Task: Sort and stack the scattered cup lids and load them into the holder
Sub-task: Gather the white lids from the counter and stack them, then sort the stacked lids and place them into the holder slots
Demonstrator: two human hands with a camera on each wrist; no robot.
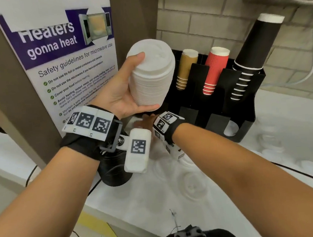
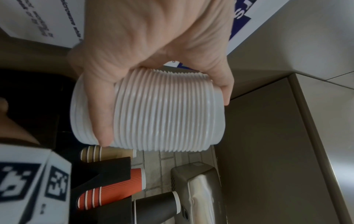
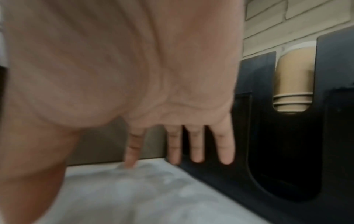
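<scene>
My left hand [image 1: 125,91] grips a tall stack of white cup lids [image 1: 152,75] by its ends, thumb on the top lid and fingers under the bottom one, raised in front of the poster. In the left wrist view the stack of lids [image 2: 164,112] lies sideways in that hand [image 2: 153,45]. My right hand [image 1: 146,122] reaches down to the white counter just left of the black holder [image 1: 245,99]. Its fingers [image 3: 195,148] are straight, and the index tip touches the counter. Loose white lids [image 1: 192,185] lie faintly visible on the counter. The holder's [image 3: 287,151] left front slot looks dark inside.
The holder carries brown cups [image 1: 185,68], red cups [image 1: 215,69] and black cups [image 1: 255,47]; a white lid [image 1: 231,128] shows in its right front slot. A microwave poster [image 1: 61,56] stands at the left. A black round object [image 1: 115,171] and cables sit near the counter edge.
</scene>
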